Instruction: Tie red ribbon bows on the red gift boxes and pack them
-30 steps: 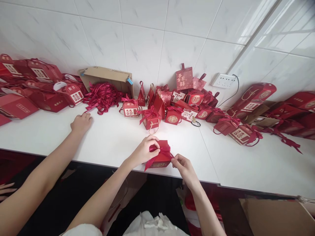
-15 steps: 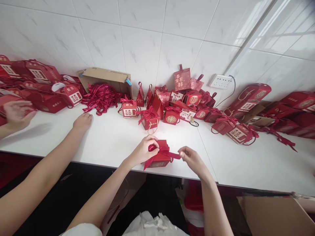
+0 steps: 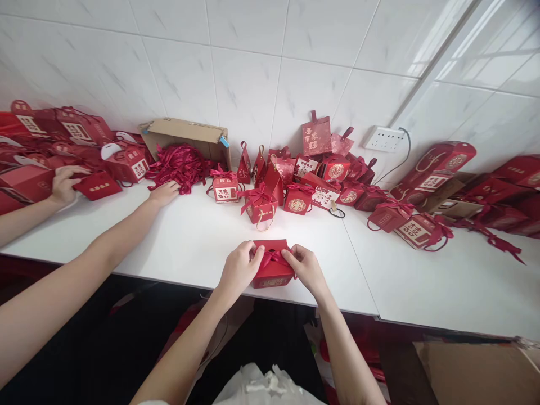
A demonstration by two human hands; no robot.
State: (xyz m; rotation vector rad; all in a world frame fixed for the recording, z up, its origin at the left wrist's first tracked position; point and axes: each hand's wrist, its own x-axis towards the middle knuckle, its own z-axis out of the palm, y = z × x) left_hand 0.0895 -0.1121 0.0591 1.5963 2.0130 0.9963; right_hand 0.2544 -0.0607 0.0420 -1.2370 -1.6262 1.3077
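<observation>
A small red gift box (image 3: 273, 275) with a gold print on its front stands near the table's front edge. Across its top lies a red ribbon (image 3: 273, 257), gathered at the middle. My left hand (image 3: 241, 267) pinches the ribbon on the left of the box, thumb on top. On the other side, my right hand (image 3: 304, 267) is closed on the ribbon too, its thumb near the gathered middle. Just behind stands another red box with a bow (image 3: 260, 209) and a gold cord handle.
A co-worker's hand (image 3: 164, 193) rests by a heap of red ribbons (image 3: 179, 169) before a cardboard box (image 3: 185, 130). Their other hand (image 3: 64, 184) touches a red box (image 3: 99, 185). Finished-looking boxes (image 3: 337, 171) line the wall below a power strip (image 3: 385, 139).
My right hand has come left from the stretched ribbon end to the box top. The ribbon sits gathered there now. The co-worker's left hand has moved right, to a red box.
</observation>
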